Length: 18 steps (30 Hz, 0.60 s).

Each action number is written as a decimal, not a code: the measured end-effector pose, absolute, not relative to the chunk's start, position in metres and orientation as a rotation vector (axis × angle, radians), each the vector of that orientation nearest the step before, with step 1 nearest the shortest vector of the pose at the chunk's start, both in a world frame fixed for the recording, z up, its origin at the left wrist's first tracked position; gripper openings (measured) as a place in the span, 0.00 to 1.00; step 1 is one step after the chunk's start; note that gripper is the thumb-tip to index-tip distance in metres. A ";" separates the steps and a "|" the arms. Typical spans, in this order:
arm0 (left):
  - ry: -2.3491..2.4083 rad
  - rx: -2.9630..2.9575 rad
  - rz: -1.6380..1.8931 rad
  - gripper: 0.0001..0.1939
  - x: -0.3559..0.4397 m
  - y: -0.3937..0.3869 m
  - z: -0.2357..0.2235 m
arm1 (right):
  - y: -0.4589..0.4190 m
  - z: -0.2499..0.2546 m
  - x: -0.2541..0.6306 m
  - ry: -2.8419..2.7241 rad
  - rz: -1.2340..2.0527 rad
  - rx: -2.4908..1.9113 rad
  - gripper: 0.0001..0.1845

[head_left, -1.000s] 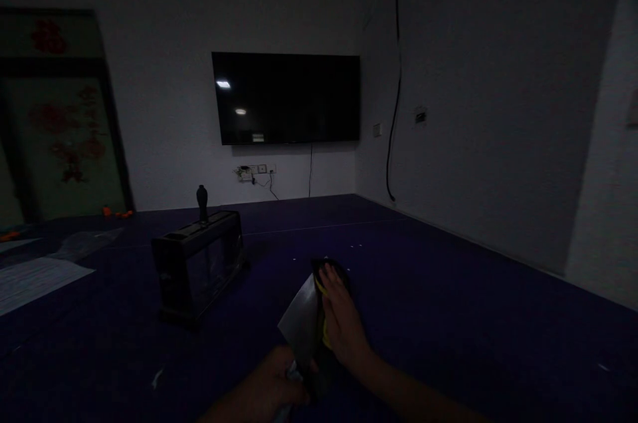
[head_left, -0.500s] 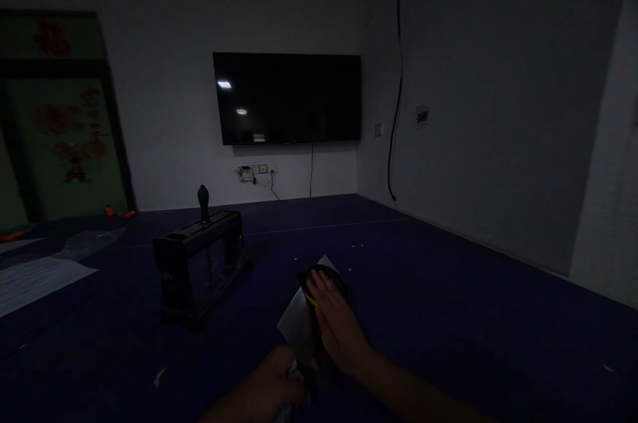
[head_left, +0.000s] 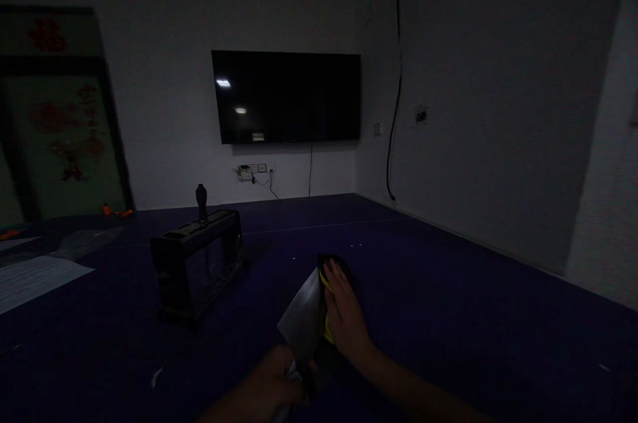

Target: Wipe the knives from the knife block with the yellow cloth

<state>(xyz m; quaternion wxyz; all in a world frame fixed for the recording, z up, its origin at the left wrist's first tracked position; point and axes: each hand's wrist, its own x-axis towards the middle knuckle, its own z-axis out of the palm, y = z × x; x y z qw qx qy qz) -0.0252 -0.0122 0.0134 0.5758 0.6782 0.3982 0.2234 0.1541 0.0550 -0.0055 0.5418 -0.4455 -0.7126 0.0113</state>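
Observation:
My left hand [head_left: 276,373] is closed around the handle end of a cleaver [head_left: 303,310], whose broad grey blade points up and away from me. Some whitish material shows in that fist. Fingers together and stretched, my right hand [head_left: 343,313] presses on a dark pad with yellow edging [head_left: 326,265] along the right side of the blade. Most of the pad lies under the palm; in this dim light I cannot make out exactly what it is, nor whether it touches the blade.
Left of the cleaver stands a black frame-like box [head_left: 172,277] with an upright knob. White sheets [head_left: 40,280] and clear plastic [head_left: 87,243] lie farther left on the dark blue surface [head_left: 448,316]. A television [head_left: 289,98] hangs on the wall behind; a black cable [head_left: 393,130] runs down the right wall.
My right hand and the pad have slid right, from across the blade to its right side, uncovering more of the blade. My left hand keeps its hold on the cleaver.

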 end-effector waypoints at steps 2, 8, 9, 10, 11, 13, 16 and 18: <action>0.999 1.538 0.605 0.20 -0.024 -0.014 0.014 | 0.057 -0.007 0.156 -1.677 0.045 -1.078 0.24; 1.032 1.433 0.635 0.21 -0.019 -0.010 0.010 | 0.057 -0.010 0.157 -1.743 0.063 -1.083 0.25; 1.041 1.426 0.623 0.21 -0.019 -0.009 0.008 | 0.056 -0.010 0.156 -1.759 0.058 -1.082 0.25; 1.036 1.429 0.620 0.21 -0.019 -0.007 0.006 | 0.055 -0.010 0.155 -1.782 0.054 -1.076 0.25; 1.017 1.436 0.633 0.21 -0.020 -0.006 0.004 | 0.053 -0.010 0.155 -1.808 0.049 -1.063 0.25; 0.969 1.445 0.688 0.20 -0.022 -0.005 0.000 | 0.050 -0.009 0.153 -1.866 0.037 -1.026 0.25; 0.987 1.444 0.739 0.21 -0.023 -0.005 -0.002 | 0.044 -0.005 0.151 -1.958 0.030 -0.990 0.24; 1.025 1.443 0.735 0.22 -0.023 -0.005 -0.003 | 0.038 -0.001 0.151 -2.024 0.030 -0.975 0.24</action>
